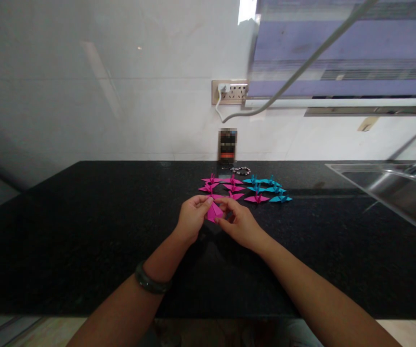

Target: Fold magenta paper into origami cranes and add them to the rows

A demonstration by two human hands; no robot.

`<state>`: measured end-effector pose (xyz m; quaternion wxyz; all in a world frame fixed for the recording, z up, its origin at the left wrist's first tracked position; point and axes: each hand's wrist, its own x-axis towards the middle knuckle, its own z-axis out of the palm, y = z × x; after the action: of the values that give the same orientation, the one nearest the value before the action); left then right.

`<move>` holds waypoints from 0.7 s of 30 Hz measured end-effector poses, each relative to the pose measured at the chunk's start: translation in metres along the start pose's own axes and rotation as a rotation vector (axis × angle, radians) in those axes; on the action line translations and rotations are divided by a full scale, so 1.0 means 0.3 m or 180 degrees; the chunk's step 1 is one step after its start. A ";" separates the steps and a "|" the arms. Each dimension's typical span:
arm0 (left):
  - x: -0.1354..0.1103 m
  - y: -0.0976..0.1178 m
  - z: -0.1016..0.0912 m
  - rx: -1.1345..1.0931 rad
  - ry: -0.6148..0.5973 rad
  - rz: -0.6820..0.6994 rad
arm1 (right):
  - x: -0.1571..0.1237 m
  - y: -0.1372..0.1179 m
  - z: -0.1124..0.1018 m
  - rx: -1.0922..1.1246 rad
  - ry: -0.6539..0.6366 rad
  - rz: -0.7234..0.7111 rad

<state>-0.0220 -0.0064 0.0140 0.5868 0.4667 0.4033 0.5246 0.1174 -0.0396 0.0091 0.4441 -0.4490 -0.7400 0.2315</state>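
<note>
A bright pink folded origami paper (214,212) is held just above the dark countertop, in front of my body. My left hand (192,215) pinches its upper left side between thumb and fingers. From the right, my right hand (240,222) grips the paper's right and lower edge, thumb below and index finger above. Just beyond my hands stand rows of folded paper cranes: several pink cranes (257,198) and several blue cranes (280,198). My fingers hide part of the nearest pink ones.
A phone-like object (227,145), blurred out, leans on the white wall behind a beaded bracelet (241,170). Above it, a cable (258,111) hangs near a wall socket (235,91). A metal sink (392,193) lies at the right. The black countertop (103,231) ends in front of me.
</note>
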 end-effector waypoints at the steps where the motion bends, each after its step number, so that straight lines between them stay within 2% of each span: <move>1: 0.000 0.000 0.000 -0.0007 0.0009 0.0001 | -0.001 0.002 0.003 -0.0018 -0.0001 -0.0004; 4: -0.002 0.002 0.001 -0.0036 -0.0122 -0.0043 | -0.001 0.014 0.011 -0.0050 0.0170 0.0043; 11: -0.025 0.000 0.014 -0.0163 -0.0833 -0.0058 | 0.009 0.035 0.012 0.0167 0.0769 0.0213; 14: -0.022 -0.003 0.011 -0.0158 -0.0870 0.0043 | 0.012 0.036 0.015 0.0310 0.0927 0.0255; 21: -0.007 -0.011 0.000 0.0165 -0.0560 0.0152 | 0.011 0.021 0.014 0.0538 0.0942 0.0335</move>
<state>-0.0214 -0.0084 0.0108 0.5950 0.5354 0.3524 0.4849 0.1159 -0.0333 0.0039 0.5715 -0.4773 -0.6201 0.2472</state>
